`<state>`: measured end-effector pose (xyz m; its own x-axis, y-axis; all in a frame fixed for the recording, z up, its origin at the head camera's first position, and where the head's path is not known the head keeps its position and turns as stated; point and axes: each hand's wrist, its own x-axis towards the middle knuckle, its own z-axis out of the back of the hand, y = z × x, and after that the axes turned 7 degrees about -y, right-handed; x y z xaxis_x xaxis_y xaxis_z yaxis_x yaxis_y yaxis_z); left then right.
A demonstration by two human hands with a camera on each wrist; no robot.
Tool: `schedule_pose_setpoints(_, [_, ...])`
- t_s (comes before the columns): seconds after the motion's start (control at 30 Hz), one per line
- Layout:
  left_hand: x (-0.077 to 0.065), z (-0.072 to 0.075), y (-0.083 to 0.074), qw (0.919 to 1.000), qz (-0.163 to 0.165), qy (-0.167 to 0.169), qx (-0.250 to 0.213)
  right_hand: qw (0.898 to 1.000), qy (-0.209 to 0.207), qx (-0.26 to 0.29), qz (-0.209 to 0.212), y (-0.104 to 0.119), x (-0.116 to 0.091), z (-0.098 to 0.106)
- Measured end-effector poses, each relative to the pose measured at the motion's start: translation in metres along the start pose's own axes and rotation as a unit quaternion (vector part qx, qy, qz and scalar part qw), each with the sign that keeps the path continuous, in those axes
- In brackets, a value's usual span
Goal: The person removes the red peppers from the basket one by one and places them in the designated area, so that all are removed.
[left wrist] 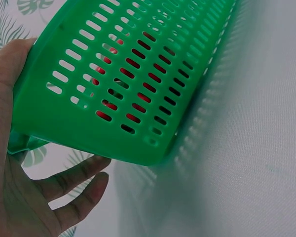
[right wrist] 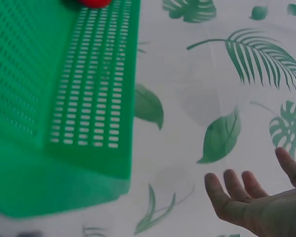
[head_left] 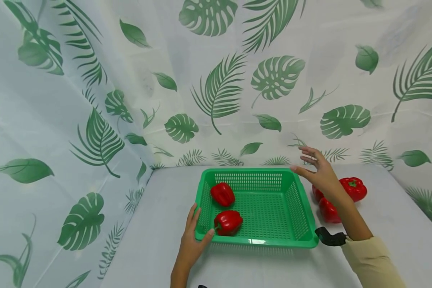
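Note:
A green plastic basket with slotted walls holds two red bell peppers: one near its left wall, the other at the front left. My left hand holds the basket's front left corner, its thumb on the front rim and fingers along the left side. In the left wrist view, that thumb laps over the rim. Over the back right corner, my right hand is raised with nothing in it, thumb and fingers spread apart. The right wrist view shows its fingers bent loosely, apart from the basket.
Several more red bell peppers lie on the white table to the right of the basket, partly hidden by my right forearm. A white curtain with green leaf prints stands behind the table and along its left side.

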<state>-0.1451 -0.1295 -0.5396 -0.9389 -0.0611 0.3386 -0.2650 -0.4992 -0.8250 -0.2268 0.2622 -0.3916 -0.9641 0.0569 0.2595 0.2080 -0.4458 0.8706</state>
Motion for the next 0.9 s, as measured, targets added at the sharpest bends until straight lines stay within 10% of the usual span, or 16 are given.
schedule_pose_setpoints(0.53, [-0.002, 0.0, 0.001, 1.0, 0.007, 0.003, 0.0, 0.972, 0.228, 0.033, -0.044, 0.001, 0.034, -0.062])
schedule_pose_setpoints(0.9, [-0.002, 0.001, -0.002, 1.0, -0.001, -0.002, 0.0, 0.945, 0.304, 0.059, -0.106, -0.002, 0.041, -0.109])
